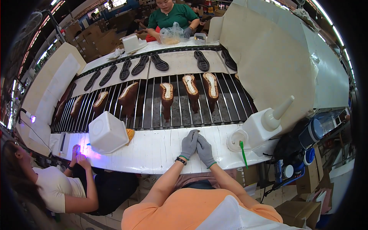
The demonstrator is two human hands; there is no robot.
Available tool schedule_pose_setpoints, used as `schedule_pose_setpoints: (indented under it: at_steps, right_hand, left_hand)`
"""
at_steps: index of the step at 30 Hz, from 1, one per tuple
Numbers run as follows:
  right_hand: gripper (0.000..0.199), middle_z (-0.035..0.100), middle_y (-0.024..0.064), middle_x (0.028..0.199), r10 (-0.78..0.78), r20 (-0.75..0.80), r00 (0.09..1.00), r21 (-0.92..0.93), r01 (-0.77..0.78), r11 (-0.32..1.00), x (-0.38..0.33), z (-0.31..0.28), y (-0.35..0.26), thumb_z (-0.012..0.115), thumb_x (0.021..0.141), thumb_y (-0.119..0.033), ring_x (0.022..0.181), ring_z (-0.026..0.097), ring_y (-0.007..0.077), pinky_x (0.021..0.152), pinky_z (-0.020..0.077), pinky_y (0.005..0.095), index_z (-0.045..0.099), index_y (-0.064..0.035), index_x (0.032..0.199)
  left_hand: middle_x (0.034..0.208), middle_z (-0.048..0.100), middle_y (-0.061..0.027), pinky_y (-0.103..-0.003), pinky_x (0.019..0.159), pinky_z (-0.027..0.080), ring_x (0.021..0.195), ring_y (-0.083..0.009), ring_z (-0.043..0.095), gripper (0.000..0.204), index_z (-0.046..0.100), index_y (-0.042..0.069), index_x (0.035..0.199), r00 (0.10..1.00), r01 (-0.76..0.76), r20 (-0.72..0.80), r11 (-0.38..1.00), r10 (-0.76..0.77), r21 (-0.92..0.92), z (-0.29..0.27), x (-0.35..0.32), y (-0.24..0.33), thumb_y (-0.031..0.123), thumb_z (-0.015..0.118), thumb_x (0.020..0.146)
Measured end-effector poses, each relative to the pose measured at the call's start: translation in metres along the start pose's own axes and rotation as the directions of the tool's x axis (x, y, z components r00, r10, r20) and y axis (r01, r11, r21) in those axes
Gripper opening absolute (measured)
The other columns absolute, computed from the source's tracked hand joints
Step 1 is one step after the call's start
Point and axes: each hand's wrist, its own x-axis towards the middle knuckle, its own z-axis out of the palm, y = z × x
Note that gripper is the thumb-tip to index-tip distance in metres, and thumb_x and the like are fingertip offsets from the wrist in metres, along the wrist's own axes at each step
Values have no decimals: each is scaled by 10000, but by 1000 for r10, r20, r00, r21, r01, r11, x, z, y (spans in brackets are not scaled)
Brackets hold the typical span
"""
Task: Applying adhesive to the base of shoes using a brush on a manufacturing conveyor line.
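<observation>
My left hand (189,144) and my right hand (205,150) wear grey gloves and rest together at the front edge of the white table (157,155). Their fingers are stretched out and meet at the tips, and I see nothing held. Beyond them, brown shoe uppers, such as this nearest upper (167,94), stand bottom-up on a conveyor of metal rods (149,109). Their undersides are whitish. Black shoe soles, one sole (159,62) among them, lie in a row on a pale strip behind. To the right of my hands, a green-handled brush (243,154) leans in a small white cup (234,141).
A white spouted bottle (262,124) stands right of my hands; a white box-shaped container (108,133) sits left, beside a yellow-orange cloth (130,135). A seated co-worker (57,184) works under purple light at left. Across the conveyor, a person in green (172,17) handles a plastic bag (171,34).
</observation>
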Motion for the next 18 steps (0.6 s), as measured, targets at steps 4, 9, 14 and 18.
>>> schedule_pose_setpoints:
  at_steps: [4,9,14,18]
  right_hand:
    - [366,617,207,1275,12,1,1000,13,-12,1000,1,1,-1,504,920,-15,1186,608,311,997,461,344,566,33,1277]
    - [365,615,194,1277,32,-12,999,22,-32,999,-1,-1,0,518,921,-28,1179,608,308,1001,462,354,575,9,1280]
    - [385,603,178,1289,150,42,988,80,-153,985,-1,-4,13,543,925,-48,1178,601,316,1007,463,367,557,-16,1309]
    - [355,614,169,1281,29,-4,1000,-3,-29,1000,-1,-2,12,539,941,-64,1198,591,311,1023,457,374,585,-38,1292]
  left_hand:
    - [957,695,-195,-379,779,515,892,-338,688,358,632,77,1173,998,-47,-32,999,48,12,-2,-2,0,338,437,1023]
    - [1168,652,-182,-359,889,504,1044,-261,652,447,478,52,1374,976,109,-177,990,-123,-86,2,-13,26,302,505,1005]
    - [1312,584,-153,-337,941,490,1179,-213,578,476,402,31,1444,985,-60,112,874,130,-483,-19,-8,126,255,461,1029]
    - [1281,600,-169,-322,957,483,1176,-213,590,459,446,-8,1399,289,626,716,440,636,-644,-24,-31,235,196,502,991]
